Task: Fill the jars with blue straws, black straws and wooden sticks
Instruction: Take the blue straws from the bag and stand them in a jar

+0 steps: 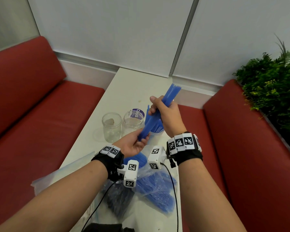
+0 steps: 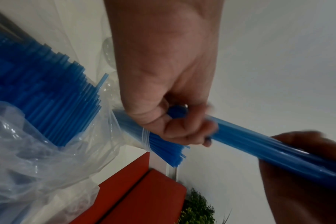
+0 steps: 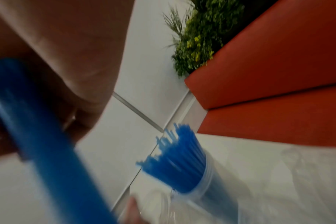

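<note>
Both hands grip one bundle of blue straws at mid-frame, held slanted above the table. The right hand wraps its middle, knuckles up; the left hand — palm up — curls round its lower end. Just behind stand three jars — one filled with blue straws, two at centre left without straws.

Hardly anything here can be read. A round purple label lies on the tabletop behind the middle clear jar, at about twelve o'clock from it; white lettering starts with a "C", the rest too blurred. The wristband markers carry only black-and-white square patterns, no words.
</note>
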Motion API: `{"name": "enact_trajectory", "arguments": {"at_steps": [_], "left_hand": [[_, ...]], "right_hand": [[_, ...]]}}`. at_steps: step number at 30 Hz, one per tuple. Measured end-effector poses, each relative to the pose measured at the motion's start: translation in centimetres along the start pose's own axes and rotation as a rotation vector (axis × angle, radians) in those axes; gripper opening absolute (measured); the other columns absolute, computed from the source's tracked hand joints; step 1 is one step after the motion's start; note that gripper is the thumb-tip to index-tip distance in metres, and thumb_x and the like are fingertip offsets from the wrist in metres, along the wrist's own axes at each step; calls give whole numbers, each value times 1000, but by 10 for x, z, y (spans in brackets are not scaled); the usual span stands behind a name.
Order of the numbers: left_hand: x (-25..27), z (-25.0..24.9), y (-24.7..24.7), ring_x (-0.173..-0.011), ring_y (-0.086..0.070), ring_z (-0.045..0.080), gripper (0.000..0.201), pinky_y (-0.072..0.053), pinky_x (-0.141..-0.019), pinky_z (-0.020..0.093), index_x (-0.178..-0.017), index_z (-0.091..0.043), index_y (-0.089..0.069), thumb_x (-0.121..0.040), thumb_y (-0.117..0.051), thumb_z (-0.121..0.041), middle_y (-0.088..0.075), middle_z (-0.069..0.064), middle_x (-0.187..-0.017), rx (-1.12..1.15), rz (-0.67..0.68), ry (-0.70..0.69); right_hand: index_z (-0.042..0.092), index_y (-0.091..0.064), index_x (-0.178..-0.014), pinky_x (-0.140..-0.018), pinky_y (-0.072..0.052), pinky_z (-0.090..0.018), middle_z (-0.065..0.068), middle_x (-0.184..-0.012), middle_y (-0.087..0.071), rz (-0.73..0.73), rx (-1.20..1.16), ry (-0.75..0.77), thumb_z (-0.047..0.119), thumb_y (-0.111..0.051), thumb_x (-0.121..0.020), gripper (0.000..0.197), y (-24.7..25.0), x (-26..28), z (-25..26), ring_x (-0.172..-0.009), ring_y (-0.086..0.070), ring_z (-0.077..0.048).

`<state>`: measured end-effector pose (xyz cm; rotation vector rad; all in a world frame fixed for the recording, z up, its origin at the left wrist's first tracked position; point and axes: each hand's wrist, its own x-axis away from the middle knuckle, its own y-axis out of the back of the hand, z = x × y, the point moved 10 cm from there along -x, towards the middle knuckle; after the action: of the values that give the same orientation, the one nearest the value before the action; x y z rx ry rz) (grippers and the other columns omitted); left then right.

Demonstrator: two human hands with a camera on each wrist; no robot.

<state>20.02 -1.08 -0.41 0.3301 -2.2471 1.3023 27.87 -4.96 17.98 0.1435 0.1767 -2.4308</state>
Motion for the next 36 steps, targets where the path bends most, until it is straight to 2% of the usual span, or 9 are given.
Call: {"name": "enact_trajectory", "arguments": {"at_steps": [3,5,11,15,18,22,25,29,36], "left_hand": [[-5,-3,2,-35,-27,2,40,-19,-27,13,-77,-12,-54,-94,-57,-47,-47,-1,-65,-152,34,-10],[-8,-4,6,-35,-25,2,40,-16,-29,13,-78,-12,-51,-90,-59,-49,-44,-2,-65,-217,17,-19],[-28,-13,31,-49,-49,12,25,-37,-39,18,-93,-3,-60,-103,-47,-22,-56,7,-67,-464,-212,-143],[-33,-10,40,-68,-63,20,20,-54,-62,26,-98,5,-67,-99,-52,-8,-66,14,-82,-1133,-232,-204],[-35,15,34,-99,-64,23,20,-45,-88,26,-106,-2,-73,-93,-60,-10,-72,11,-108,-1681,-87,-163],[-39,42,43,-108,-61,35,25,-46,-90,34,-109,2,-64,-91,-48,-3,-65,21,-117,-2150,-11,-37],[-40,43,41,-126,-49,31,35,-40,-103,45,-133,-7,-53,-99,-47,-15,-53,10,-137,-2456,22,-103],[-42,42,41,-127,-48,27,32,-34,-107,44,-131,-15,-56,-99,-52,-19,-53,5,-136,-2679,31,-32],[-43,33,25,-119,-59,31,31,-45,-101,42,-127,-6,-60,-101,-44,-7,-60,11,-130,-2646,22,106]], "right_hand": [[21,-68,-69,-80,-56,-38,-5,-81,-73,168,331,-105,30,-72,-91,25,7,-5,-7,-87,-69,-24],[19,-74,-76,-79,-62,-35,-7,-88,-76,270,474,-212,32,-74,-88,18,18,-8,-13,-84,-72,-22],[3,-74,-92,-72,-63,-29,-13,-91,-78,220,556,-377,19,-76,-86,17,50,-23,-29,-79,-76,-35],[0,-72,-97,-57,-55,-18,-17,-89,-76,83,656,-366,13,-72,-88,15,68,-39,-41,-65,-75,-21],[0,-71,-94,-54,-53,-17,-15,-85,-74,-59,670,-282,9,-69,-88,11,78,-51,-42,-59,-72,-16],[-2,-67,-85,-70,-63,-36,-15,-81,-69,-136,658,-281,7,-67,-88,9,80,-56,-64,-68,-72,-25],[-8,-65,-94,-75,-62,-48,-17,-83,-68,-165,639,-366,10,-69,-90,19,82,-48,-95,-77,-74,-37],[-12,-65,-100,-79,-59,-53,-27,-99,-70,-230,679,-362,17,-70,-92,31,84,-40,-113,-88,-71,-42],[14,-66,-97,-77,-50,-27,1,-93,-68,-285,607,-36,13,-71,-87,11,80,-48,-80,-85,-60,-13]]}}
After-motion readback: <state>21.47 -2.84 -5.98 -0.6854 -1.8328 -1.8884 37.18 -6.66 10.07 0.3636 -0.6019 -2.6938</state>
